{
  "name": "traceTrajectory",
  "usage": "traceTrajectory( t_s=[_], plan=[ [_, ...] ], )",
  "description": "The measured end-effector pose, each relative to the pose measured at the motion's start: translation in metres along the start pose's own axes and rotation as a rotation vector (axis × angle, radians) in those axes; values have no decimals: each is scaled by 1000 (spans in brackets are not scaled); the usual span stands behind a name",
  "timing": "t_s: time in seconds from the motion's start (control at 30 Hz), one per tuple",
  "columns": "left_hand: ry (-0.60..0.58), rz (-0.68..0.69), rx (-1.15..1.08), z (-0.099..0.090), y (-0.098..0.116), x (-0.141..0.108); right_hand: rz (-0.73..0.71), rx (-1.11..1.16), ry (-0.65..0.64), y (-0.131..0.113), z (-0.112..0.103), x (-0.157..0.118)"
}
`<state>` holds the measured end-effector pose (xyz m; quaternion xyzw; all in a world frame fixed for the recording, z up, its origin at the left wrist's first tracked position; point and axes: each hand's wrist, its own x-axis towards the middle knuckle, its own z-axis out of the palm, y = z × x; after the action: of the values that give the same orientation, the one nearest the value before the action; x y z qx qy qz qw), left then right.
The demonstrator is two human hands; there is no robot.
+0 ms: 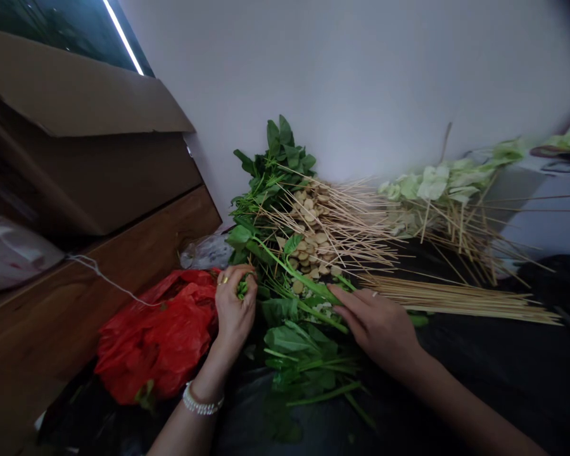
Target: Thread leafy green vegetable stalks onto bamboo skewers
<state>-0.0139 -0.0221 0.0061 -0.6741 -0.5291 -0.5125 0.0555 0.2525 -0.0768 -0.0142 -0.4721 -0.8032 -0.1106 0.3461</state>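
Observation:
My left hand [235, 301], with a ring and a pearl-like bracelet at the wrist, is closed around a small bunch of green leaves [242, 288]; only bits of it show between the fingers. The fingers of my right hand [380, 323] close on the stem end of a long leafy green [308, 285], whose leaf end reaches up and left. Below and between my hands lies a loose pile of leafy greens [304, 348] on black plastic. Just beyond, sliced pale rounds on skewers [313, 253] are stacked beside a bigger heap of greens [275, 171].
A red plastic bag [156, 335] lies left of my left hand. Bare wooden skewers [465, 297] are laid out at the right, with skewered pale green leaves [437, 183] behind. An open cardboard box [85, 171] stands at the left. A white wall [351, 82] closes off the back.

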Motion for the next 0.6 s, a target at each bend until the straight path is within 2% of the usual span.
traceTrajectory(
  t_s=[0.13,0.2,0.33,0.47,0.6],
  plan=[
    [-42,-117,-19,1,0,-6,-104,-259,93,5,-2,2],
    [-45,-88,-9,1,1,-8,-135,-311,95,7,-3,1],
    [-53,173,30,1,7,-13,-179,-337,79,10,-1,-1],
    [-142,474,89,0,20,-19,-246,-351,66,5,-1,-1],
    [-260,592,160,-1,33,-22,-296,-378,108,-4,-6,3]
  ],
)
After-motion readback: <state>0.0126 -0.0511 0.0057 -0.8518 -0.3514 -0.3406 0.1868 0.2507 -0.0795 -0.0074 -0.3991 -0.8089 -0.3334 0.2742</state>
